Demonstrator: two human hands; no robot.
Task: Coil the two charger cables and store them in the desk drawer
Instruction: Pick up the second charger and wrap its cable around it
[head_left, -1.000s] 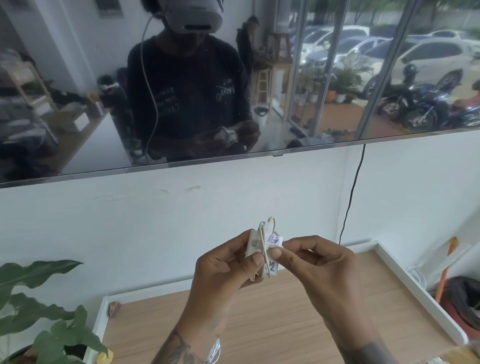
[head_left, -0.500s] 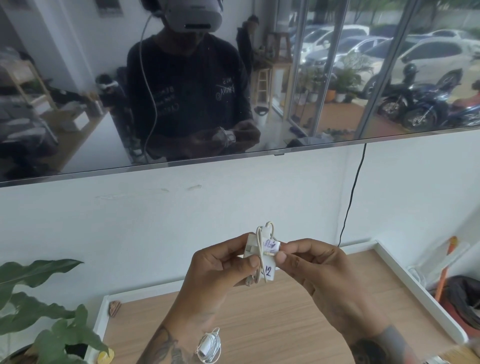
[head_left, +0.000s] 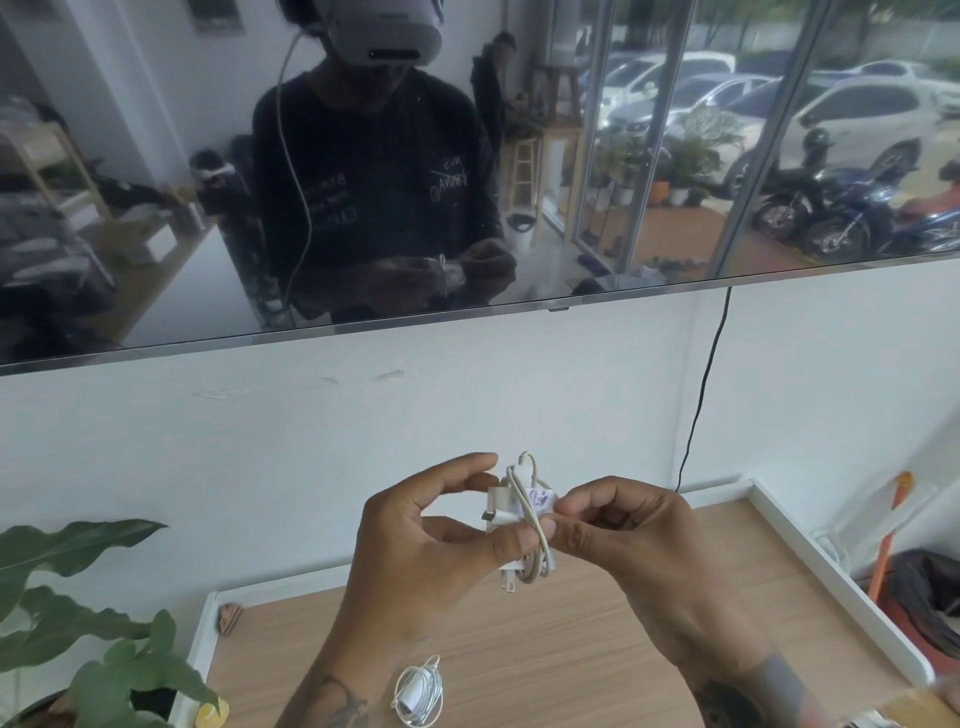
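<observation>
Both hands hold 1 charger up in the air above the wooden table, in front of the white wall. The left hand pinches the white plug block, thumb across its lower face and forefinger lifted above it. The right hand is clamped with thumb and fingertips on the cable where it crosses the block beside a small paper tag.

Compared with 1 second ago, the bundle has turned: the plug prongs now point down and the block's face shows, and the cable lies wound around it in loose loops rather than bunched at the top. Also, the view has dipped, so a 2nd charger, already coiled, now shows lying on the table near the front edge.

This suggests the winding of the held cable is nearly done, probably with only its end left to tuck. No drawer is in view, so storing both is not yet done.
</observation>
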